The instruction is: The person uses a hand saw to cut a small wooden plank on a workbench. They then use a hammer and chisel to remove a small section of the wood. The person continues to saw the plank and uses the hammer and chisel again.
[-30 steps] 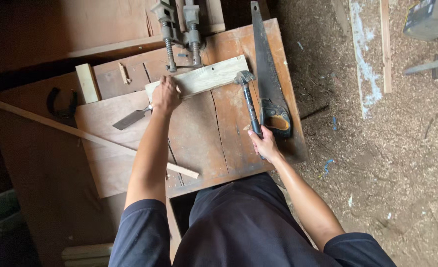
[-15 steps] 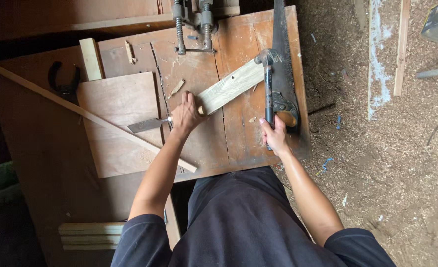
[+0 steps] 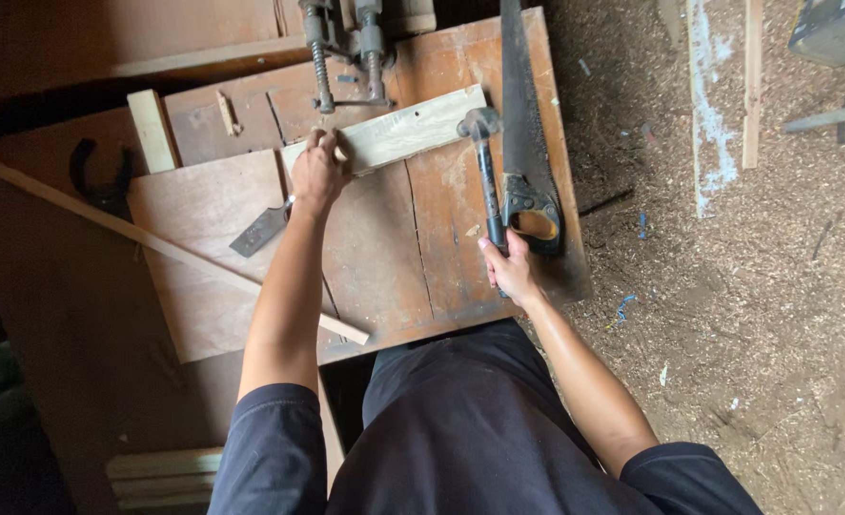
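My left hand [image 3: 318,174] presses on the left end of a pale wooden board [image 3: 405,128] that lies across the brown workbench [image 3: 384,257]. My right hand [image 3: 511,270] grips the dark handle of a hammer [image 3: 484,164], whose metal head rests at the board's right end. A chisel [image 3: 260,229] with a flat blade lies just below and left of my left hand, its handle partly hidden by the hand.
A handsaw [image 3: 525,143] lies along the bench's right side beside the hammer. Metal clamps [image 3: 341,48] stand at the far edge. A thin long wooden strip [image 3: 155,243] runs diagonally over a plywood sheet [image 3: 203,277]. Sawdust-covered ground [image 3: 727,305] lies right.
My left hand has moved up and left onto the board's end, and the board has turned back to lie nearly level. The hammer stays in my right hand.
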